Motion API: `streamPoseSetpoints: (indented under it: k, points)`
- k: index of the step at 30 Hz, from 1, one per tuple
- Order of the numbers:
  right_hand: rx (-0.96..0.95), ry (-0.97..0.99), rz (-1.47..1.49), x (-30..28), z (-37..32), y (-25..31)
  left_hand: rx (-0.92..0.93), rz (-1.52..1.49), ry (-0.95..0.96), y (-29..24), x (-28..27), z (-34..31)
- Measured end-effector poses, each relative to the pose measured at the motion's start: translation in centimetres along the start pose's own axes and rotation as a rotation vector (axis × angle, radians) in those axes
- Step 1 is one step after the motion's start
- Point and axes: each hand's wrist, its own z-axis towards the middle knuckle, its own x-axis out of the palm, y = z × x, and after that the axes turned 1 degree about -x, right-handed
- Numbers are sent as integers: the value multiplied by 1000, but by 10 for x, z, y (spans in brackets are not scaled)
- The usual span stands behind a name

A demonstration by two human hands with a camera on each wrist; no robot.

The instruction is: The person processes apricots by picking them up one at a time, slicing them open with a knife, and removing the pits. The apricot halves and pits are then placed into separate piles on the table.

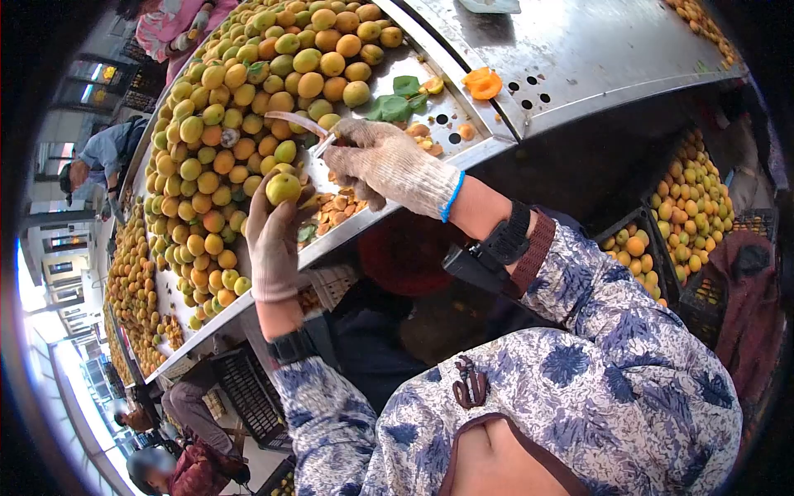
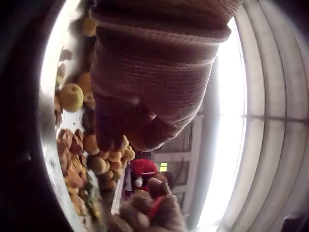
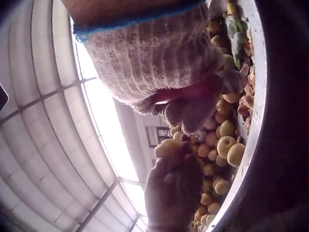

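Observation:
In the head view my gloved left hand [image 1: 275,244] holds a yellow-green apricot [image 1: 283,188] up at its fingertips, over the table's near edge. The same apricot [image 3: 167,148] shows in the right wrist view. My gloved right hand [image 1: 393,161], just to the right of it, grips a small tool [image 1: 323,147] with a pale metallic end. Its red handle [image 3: 193,92] shows inside the fist in the right wrist view; the kind of tool I cannot tell. A pinkish curved strip [image 1: 298,121] extends from beside the right fingertips. Orange-brown fruit pieces [image 1: 337,208] lie below the hands.
A large heap of apricots [image 1: 203,174] covers the metal table [image 1: 488,149]. Green leaves [image 1: 397,106] and a split orange fruit [image 1: 481,83] lie at the right. Crates of apricots [image 1: 686,207] stand lower right, a black crate [image 1: 252,397] lower left. Other people are along the left.

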Motion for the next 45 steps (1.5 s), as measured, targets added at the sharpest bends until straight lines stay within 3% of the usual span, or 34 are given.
streamPoseSetpoints:
  k: [3,5,9,11,18,21,24,31,33,35,37,41,45]
  points:
    - [-61,77,-97,11,-12,4,40,-401,68,2,4,-20]
    - [-390,44,-282,22,-2,-20,72,-543,33,11,12,-25]
    - [-458,-65,-669,31,-13,-31,-44,-610,1,33,11,-19]
    - [-509,-101,-736,35,-11,-37,-133,-765,73,43,8,-16]
    - [-593,-157,-992,42,-9,-44,-70,-454,-111,40,8,-20]
    - [-542,-143,-959,46,-9,-46,-17,-327,-221,46,11,-19]
    - [-518,-135,-935,49,-7,-46,86,-17,-261,38,14,-21]
    - [-551,-153,-947,51,-5,-50,100,42,-258,43,12,-20]
    - [-506,-153,-970,53,-10,-48,256,224,-296,47,10,-19]
    - [-456,-158,-991,54,-15,-49,296,249,-323,39,21,-24]
    - [-609,-242,-1052,54,-16,-56,335,273,-352,36,28,-27]
    - [-731,-305,-1031,58,-13,-67,401,341,-389,42,28,-28]
    - [-549,-232,-1015,63,-16,-65,386,319,-367,40,24,-29]
